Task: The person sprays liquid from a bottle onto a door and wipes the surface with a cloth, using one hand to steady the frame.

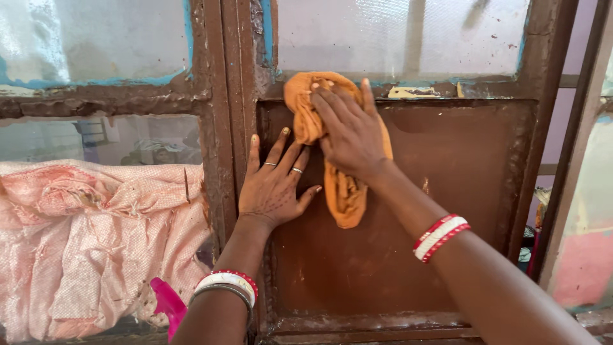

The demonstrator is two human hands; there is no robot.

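Observation:
An orange cloth is pressed against a brown metal panel of a window frame. My right hand lies flat on the cloth's upper part, near the panel's top edge, fingers pointing up and left. My left hand rests open and flat on the panel just left of the cloth, fingers spread, rings on two fingers. Both wrists wear red and white bangles. The cloth's lower end hangs free below my right hand.
Frosted glass panes with peeling blue paint sit above the panel. A rusty brown frame post divides the window. A pink woven sack bulges at the left. A pink plastic object shows beneath my left forearm.

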